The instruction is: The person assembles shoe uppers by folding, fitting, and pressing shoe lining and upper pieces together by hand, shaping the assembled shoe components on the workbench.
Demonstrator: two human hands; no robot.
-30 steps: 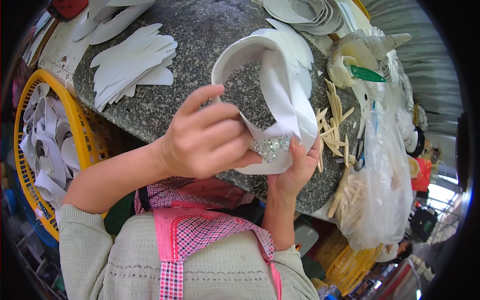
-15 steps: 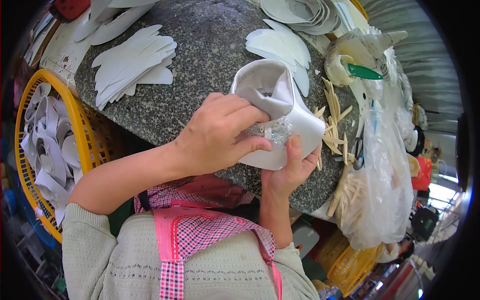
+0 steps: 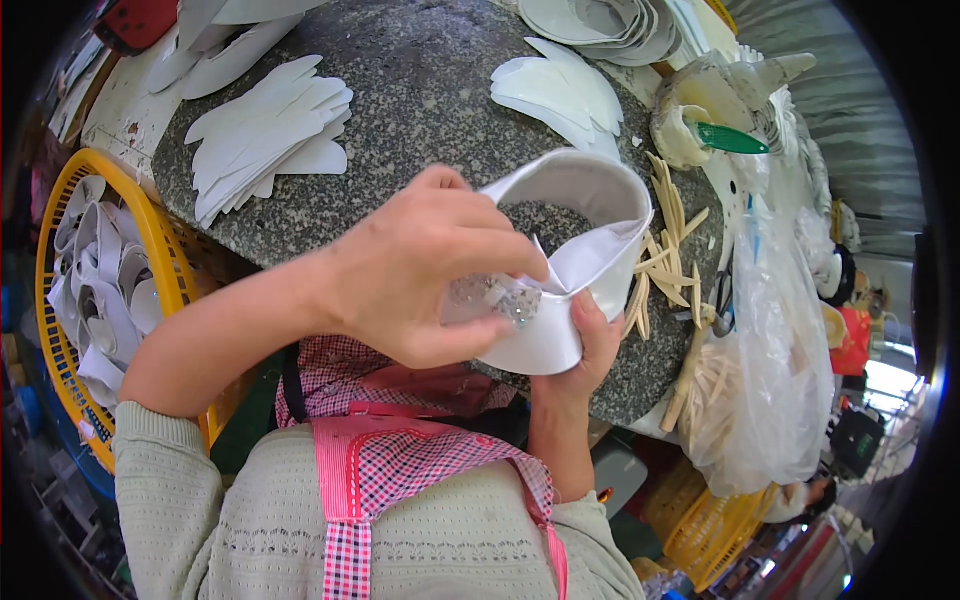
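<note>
A white satin shoe upper [image 3: 545,345] is held up over the near part of the stone slab, its wide opening facing up. Clear sparkling stones [image 3: 520,303] decorate its left end. My left hand [image 3: 420,265] is closed around that decorated end, thumb below and fingers above, slightly blurred. From below and to the right, my right hand [image 3: 590,345] grips the upper, its thumb pressed on the outer face and its other fingers mostly hidden behind.
White flat cut pieces [image 3: 265,135] and a second stack [image 3: 560,95] lie on the stone slab [image 3: 410,110]. Wooden sticks [image 3: 665,265], a glue pot [image 3: 685,130] with a green-handled tool [image 3: 732,138] and a plastic bag [image 3: 780,370] are at right. A yellow basket [image 3: 165,230] of white uppers stands left.
The shoe upper has turned and its opening has spread wider, showing more of the inside. My left hand has shifted a little left and down with the decorated end.
</note>
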